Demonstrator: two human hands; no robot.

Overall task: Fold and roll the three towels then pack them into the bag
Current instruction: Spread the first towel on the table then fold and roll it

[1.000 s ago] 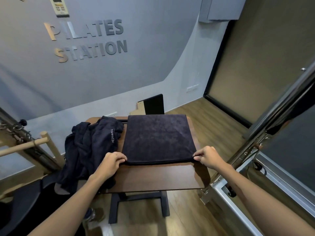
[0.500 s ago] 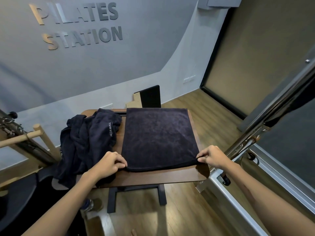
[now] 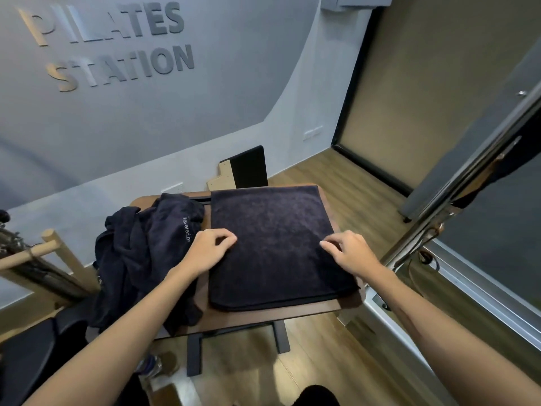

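A dark navy towel [image 3: 275, 247] lies folded flat in a rectangle on the right part of a small brown table [image 3: 281, 316]. My left hand [image 3: 210, 250] rests at the towel's left edge, about halfway up, fingers loosely curled. My right hand [image 3: 348, 253] lies on the towel near its right edge, fingertips touching the cloth. Neither hand plainly grips the fabric. A crumpled heap of dark towels [image 3: 146, 253] with white lettering sits on the table's left side and hangs over its edge. No bag is recognisable in view.
A metal frame and rail [image 3: 439, 230] run close along the table's right side. Wooden bars [image 3: 49, 247] stand to the left. A black padded shape [image 3: 29, 361] sits low at the left. A dark board [image 3: 248, 168] leans on the wall behind the table.
Both hands let go of the towel's near corners and moved forward onto its middle, closer together. The towel stays flat. The camera tilted down.
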